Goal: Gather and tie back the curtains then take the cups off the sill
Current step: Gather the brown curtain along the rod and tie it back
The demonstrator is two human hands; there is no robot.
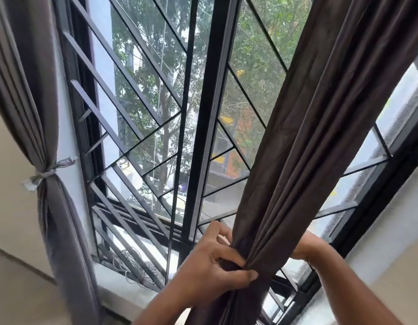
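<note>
The right curtain (316, 141), dark brown, hangs bunched in front of the window. My left hand (215, 266) is clasped around its gathered folds from the left, thumb across the front. My right hand (306, 247) reaches behind the same bundle from the right, with its fingers hidden by the cloth. The left curtain (39, 109), grey-brown, hangs gathered at the wall and is cinched by a pale grey tie (45, 173) knotted around it. The white sill (123, 285) runs below the window. No cups show in this view.
A black window frame with a diagonal metal grille (133, 127) fills the middle, with trees and buildings outside. Some loose wires (130, 270) lie on the sill at the grille's lower left. Beige wall stands at far left and lower right.
</note>
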